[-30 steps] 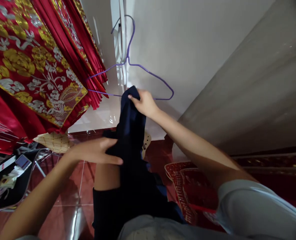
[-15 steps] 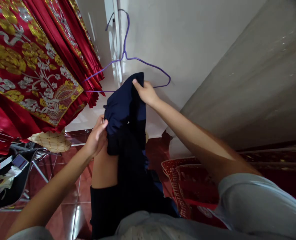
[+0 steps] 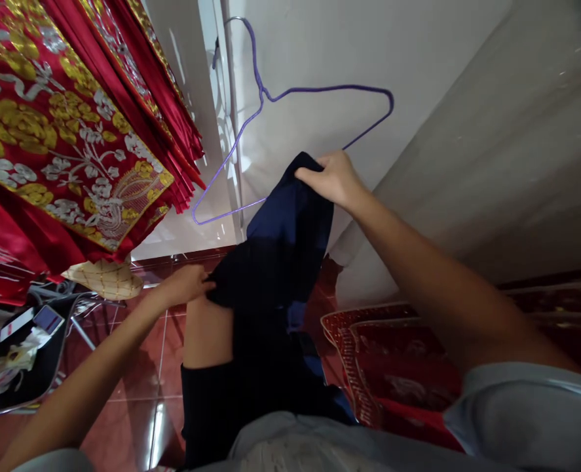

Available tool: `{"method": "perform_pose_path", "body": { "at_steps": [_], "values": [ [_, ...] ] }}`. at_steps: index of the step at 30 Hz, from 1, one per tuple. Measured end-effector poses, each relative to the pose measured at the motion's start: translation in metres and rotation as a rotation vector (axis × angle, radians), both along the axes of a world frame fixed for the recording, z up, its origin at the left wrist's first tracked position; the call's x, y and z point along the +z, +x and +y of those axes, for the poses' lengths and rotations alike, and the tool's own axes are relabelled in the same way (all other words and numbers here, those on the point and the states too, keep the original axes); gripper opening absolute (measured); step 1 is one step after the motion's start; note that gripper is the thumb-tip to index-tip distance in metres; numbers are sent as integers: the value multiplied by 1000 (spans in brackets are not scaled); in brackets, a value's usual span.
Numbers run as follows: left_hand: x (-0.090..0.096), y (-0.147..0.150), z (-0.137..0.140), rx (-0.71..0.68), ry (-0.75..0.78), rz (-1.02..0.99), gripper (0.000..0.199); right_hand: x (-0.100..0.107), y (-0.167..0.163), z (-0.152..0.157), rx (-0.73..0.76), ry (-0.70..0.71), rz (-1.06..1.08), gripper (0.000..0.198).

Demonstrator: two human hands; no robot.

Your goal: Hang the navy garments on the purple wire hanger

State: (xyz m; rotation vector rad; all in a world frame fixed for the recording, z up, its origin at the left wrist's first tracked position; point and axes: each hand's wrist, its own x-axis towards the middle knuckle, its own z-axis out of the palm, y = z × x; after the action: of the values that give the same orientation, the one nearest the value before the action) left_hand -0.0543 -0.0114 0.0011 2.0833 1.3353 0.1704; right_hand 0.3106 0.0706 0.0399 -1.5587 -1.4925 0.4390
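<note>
A dark navy garment (image 3: 285, 242) is stretched between my two hands, over the lower bar of a purple hanger (image 3: 319, 88). My right hand (image 3: 337, 177) grips its upper edge, thumb on the near side. Lower down at the left, my left hand (image 3: 192, 285) is closed on a corner of the cloth. The hanger hangs tilted, with its right shoulder raised and its hook caught at the white metal frame. Cloth hides part of the lower bar, and the garment's exact kind does not show.
Red embroidered cloths (image 3: 74, 131) hang at the upper left. Below them, a black chair (image 3: 29, 387) holds a phone (image 3: 48, 319) and papers. Red gold-edged fabric (image 3: 393, 354) lies at the lower right, beside a grey covering (image 3: 491, 183). Red tiles (image 3: 133, 367) form the floor.
My right hand has moved right and slightly down, my left hand lower, spreading the garment wider. The hanger has swung from nearly level to tilted, its right end up.
</note>
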Motion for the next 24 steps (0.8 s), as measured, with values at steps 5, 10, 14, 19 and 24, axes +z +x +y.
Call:
{"method": "perform_pose_path", "body": {
  "at_steps": [5, 10, 14, 19, 24],
  "values": [
    [47, -7, 19, 245, 507, -93, 24, -2, 0, -7, -42, 117, -3, 47],
    [95, 24, 18, 111, 768, -384, 34, -15, -27, -21, 72, 143, 104, 46],
    [106, 48, 44, 91, 705, -445, 33, -15, -46, -41, 243, 124, 103, 48],
    [105, 38, 80, 89, 692, -417, 17, -8, -21, -62, 114, 435, 16, 28],
    [111, 22, 81, 46, 714, -371, 21, 8, 25, -65, -194, 774, 74, 33]
  ]
}}
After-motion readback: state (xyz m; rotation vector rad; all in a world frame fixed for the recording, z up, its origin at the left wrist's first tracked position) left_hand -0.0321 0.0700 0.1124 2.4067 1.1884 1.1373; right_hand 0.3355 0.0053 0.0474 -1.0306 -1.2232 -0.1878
